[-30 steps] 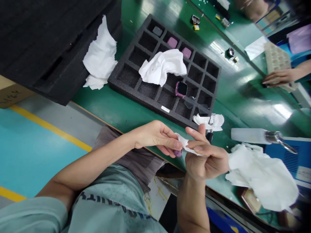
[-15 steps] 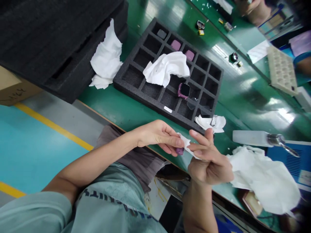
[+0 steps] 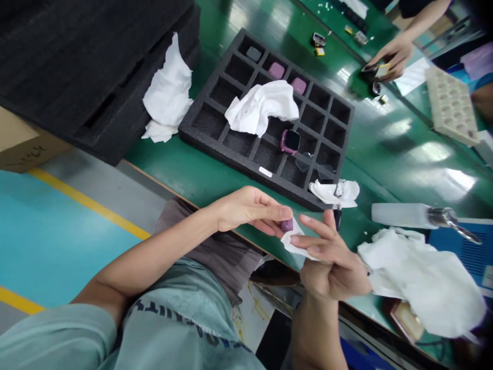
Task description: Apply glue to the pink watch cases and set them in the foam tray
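Between thumb and fingers, my left hand grips a small purple piece in front of the foam tray. A white wipe touches the piece's lower side and is pinched in my right hand, whose other fingers are spread. The black foam tray has square compartments; pink-purple pieces and a dark piece sit in the far ones. A crumpled wipe lies across its middle, and a purple watch rests on its dividers beside clear film.
Black foam blocks and a wipe are on the left. To the right are a bottle, a wipe heap and a beige tray. Another person's hand handles small parts across the table.
The wipe has shifted down off the purple piece's top, and more of the piece shows. The other person's hand has come in over the watch parts at the upper right.
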Demonstrator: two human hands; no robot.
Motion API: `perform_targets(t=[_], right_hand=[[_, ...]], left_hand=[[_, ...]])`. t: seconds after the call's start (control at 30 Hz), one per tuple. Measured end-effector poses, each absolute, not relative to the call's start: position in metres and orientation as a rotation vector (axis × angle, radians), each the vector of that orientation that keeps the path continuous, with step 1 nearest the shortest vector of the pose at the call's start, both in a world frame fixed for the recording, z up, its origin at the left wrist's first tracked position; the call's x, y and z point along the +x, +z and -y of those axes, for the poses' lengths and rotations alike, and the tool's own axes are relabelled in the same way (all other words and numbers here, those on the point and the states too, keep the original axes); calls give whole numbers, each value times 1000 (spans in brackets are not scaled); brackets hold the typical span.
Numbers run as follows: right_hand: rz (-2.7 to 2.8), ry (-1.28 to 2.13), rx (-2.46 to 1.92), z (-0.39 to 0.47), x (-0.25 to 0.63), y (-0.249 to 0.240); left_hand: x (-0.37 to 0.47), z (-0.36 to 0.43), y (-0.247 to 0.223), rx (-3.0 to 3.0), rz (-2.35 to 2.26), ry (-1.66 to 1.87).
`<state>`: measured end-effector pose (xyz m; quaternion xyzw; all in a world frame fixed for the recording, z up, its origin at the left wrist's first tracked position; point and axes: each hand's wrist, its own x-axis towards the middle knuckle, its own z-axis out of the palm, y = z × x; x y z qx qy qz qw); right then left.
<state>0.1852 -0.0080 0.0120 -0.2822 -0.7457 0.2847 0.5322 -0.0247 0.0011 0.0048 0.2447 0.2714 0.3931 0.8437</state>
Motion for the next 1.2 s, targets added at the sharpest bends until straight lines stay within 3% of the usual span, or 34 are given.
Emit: perform_targets(t=[0.27, 0.57, 0.7, 1.2], right_hand=[[1141, 960, -1223, 5, 192, 36], [733, 1080, -1168, 2, 167, 40], [570, 1288, -1116, -3, 159, 40], [718, 1578, -1124, 1, 166, 37]], left_hand=[[-35, 1, 8, 527, -627, 998], [-39, 3, 0, 778, -515, 1089], [-40, 2, 1, 870, -531, 1106], [-38, 1, 5, 834, -493, 1094]])
